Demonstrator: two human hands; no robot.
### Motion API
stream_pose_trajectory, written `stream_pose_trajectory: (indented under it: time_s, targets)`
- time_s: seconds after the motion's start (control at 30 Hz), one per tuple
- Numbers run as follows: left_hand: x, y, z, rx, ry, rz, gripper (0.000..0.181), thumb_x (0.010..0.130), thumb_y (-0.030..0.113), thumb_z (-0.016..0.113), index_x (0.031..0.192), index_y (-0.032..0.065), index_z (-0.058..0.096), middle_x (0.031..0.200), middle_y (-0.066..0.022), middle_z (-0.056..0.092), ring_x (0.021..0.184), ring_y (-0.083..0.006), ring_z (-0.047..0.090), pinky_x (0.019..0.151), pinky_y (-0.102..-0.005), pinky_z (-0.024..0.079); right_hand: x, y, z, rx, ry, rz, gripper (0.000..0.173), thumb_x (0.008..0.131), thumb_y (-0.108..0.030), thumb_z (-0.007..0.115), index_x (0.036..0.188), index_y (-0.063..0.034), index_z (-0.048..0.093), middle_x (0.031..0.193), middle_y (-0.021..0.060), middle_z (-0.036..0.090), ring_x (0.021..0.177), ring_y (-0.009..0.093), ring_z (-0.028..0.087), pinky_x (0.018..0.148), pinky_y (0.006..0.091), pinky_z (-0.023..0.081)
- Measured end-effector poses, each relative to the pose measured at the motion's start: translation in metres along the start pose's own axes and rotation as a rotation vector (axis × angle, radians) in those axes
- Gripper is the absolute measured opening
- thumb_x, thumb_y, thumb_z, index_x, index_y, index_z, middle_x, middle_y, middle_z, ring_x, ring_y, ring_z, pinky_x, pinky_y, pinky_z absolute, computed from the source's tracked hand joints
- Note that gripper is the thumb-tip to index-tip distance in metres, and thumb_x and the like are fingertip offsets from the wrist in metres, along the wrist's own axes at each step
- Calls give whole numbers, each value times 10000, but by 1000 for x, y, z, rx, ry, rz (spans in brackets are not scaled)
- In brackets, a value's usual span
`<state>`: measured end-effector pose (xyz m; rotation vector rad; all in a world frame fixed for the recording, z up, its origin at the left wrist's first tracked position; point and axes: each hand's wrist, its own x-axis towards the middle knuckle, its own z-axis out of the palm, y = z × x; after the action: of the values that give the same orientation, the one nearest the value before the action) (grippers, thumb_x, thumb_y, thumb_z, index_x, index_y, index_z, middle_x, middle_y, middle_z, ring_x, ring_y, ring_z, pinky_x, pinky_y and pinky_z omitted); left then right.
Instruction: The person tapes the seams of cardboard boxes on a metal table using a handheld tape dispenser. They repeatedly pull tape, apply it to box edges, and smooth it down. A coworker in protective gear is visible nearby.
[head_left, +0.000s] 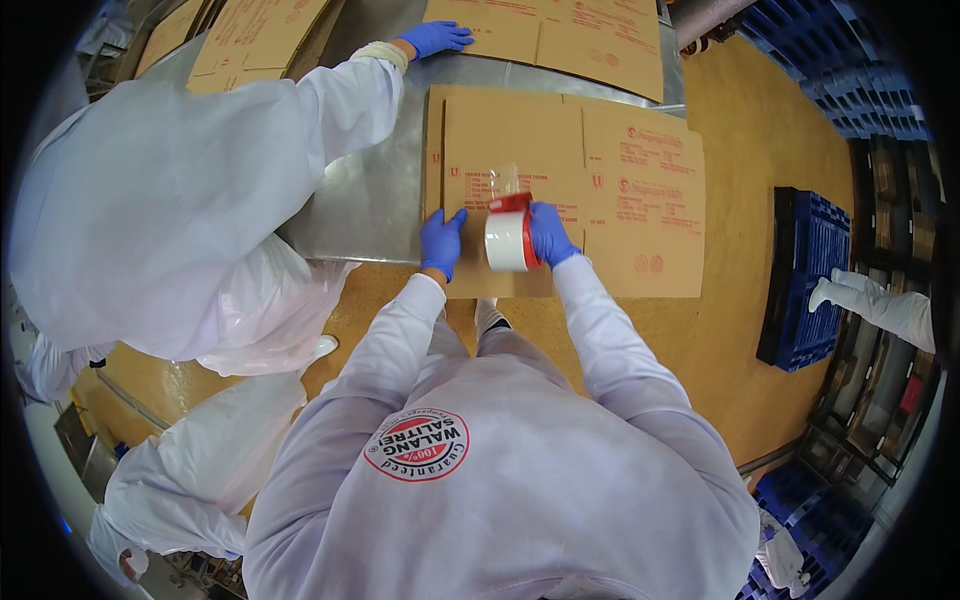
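Observation:
Flattened corrugated cardboard cartons (517, 135) with red printing lie stacked in front of me, their near edge reaching past the metal table. My right hand (551, 234), in a blue glove, grips a red handheld tape dispenser (511, 202). A wide roll of tape (505, 241) with a white side facing up sits on it. A clear strip of tape (505, 180) sticks out beyond the dispenser's head, over the carton. At the stack's left edge rests my left hand (442, 241), also blue-gloved, thumb apart from the fingers; its fingertips are partly hidden.
On my left a co-worker in white lays a gloved hand (436, 37) on another carton stack (547, 34) across the stainless steel table (360, 202). More cartons (251, 37) stand farther left. Blue plastic pallets (814, 277) and another person's white boots (825, 291) are at right.

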<state>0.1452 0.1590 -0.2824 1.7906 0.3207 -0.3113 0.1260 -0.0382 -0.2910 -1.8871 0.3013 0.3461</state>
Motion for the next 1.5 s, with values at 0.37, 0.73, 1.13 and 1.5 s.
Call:
stream_pose_trajectory:
  time_s: [0.37, 0.73, 1.13, 1.5]
  targets:
    - [-3, -3, -14, -468, -246, -116, 335, 868, 221, 601, 1081, -36, 576, 1016, -99, 625, 882, -181, 592, 776, -306, 472, -111, -25, -58, 1279, -358, -60, 276, 865, -272, 546, 1030, -51, 559, 932, 128, 622, 831, 265, 619, 756, 389, 506]
    - [133, 219, 2, -443, -433, 143, 374, 846, 212, 639, 1100, -48, 551, 1024, -143, 617, 858, -224, 614, 722, -340, 505, -207, -51, -161, 1674, 464, -274, 304, 855, -277, 606, 1118, -142, 536, 1155, 56, 563, 1064, 224, 527, 873, 408, 450]
    - [-168, 249, 72, 147, -913, 611, 432, 777, 210, 708, 1122, -9, 570, 1038, -105, 619, 971, -181, 577, 872, -294, 448, -183, -13, -118, 144, 684, -562, 405, 905, -225, 488, 1252, -26, 431, 1229, 126, 487, 1134, 260, 490, 943, 384, 433]
    - [-195, 178, -27, 329, -530, 691, 450, 700, 184, 733, 1093, 25, 582, 971, -162, 625, 868, -339, 602, 776, -391, 477, -173, -102, -100, 618, -305, -300, 542, 882, -220, 533, 1358, -20, 370, 1289, 107, 486, 1137, 218, 493, 934, 324, 423]
